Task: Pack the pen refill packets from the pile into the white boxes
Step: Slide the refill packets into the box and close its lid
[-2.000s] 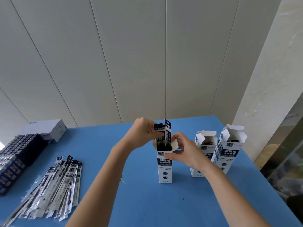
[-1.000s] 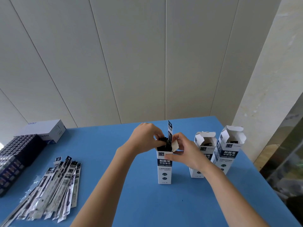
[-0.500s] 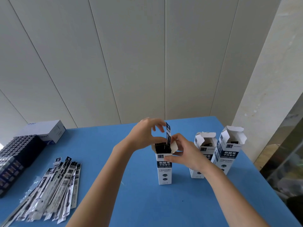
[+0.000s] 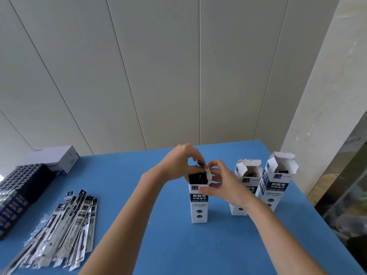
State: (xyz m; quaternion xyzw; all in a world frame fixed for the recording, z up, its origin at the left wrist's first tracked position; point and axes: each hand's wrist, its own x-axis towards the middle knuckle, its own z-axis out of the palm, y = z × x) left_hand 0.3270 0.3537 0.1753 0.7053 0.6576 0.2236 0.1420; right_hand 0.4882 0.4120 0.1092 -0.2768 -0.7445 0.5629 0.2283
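Observation:
A tall white box with dark print stands upright mid-table, its top open and packed with dark refill packets. My left hand hovers over the opening and pinches the top of one packet, which is almost fully inside. My right hand grips the box's upper right side, thumb on its front and fingers by the side flap. Two more open white boxes stand to the right. The pile of refill packets lies flat at the front left.
The blue table ends at the wall behind and at a drop on the right. A black tray of dark items sits at the far left edge, with a white and grey carton behind it.
The refill packets that stuck out of the middle box have sunk into it. My left hand has pushed the last one down until only its tip shows. My right hand stays on the box.

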